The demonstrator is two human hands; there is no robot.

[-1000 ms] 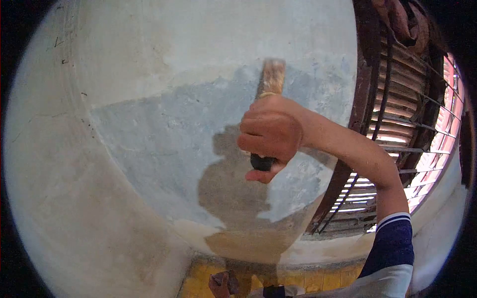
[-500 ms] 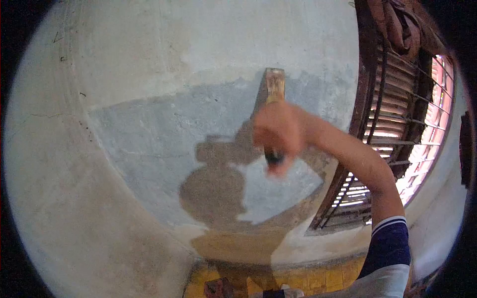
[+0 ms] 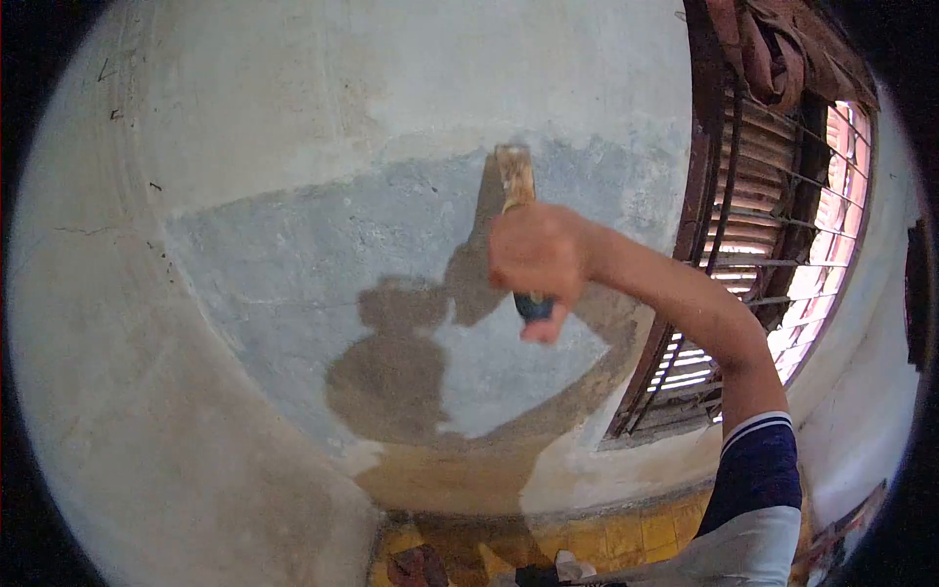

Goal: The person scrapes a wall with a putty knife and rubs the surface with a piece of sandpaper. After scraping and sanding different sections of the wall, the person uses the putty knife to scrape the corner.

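Note:
My right hand [image 3: 536,256] is raised in front of a plastered wall and grips a paintbrush [image 3: 516,186] by its dark handle. The pale bristles point up and lie against the wall [image 3: 293,117], at the upper edge of a blue-grey patch [image 3: 323,254]. My bare forearm runs down to the right into a blue and white sleeve [image 3: 758,479]. Shadows of the hand and brush fall on the wall to the left of the hand. My left hand is out of sight.
A window with rusty bars and brown louvres [image 3: 763,245] stands at the right, with cloth hanging over its top [image 3: 773,49]. Yellow floor tiles [image 3: 606,538] show at the bottom, beside a small dark object [image 3: 416,565].
The hand and brush have shifted a little left along the wall, with the bristles lower than before. The view has swung to the right, so the window sits further left.

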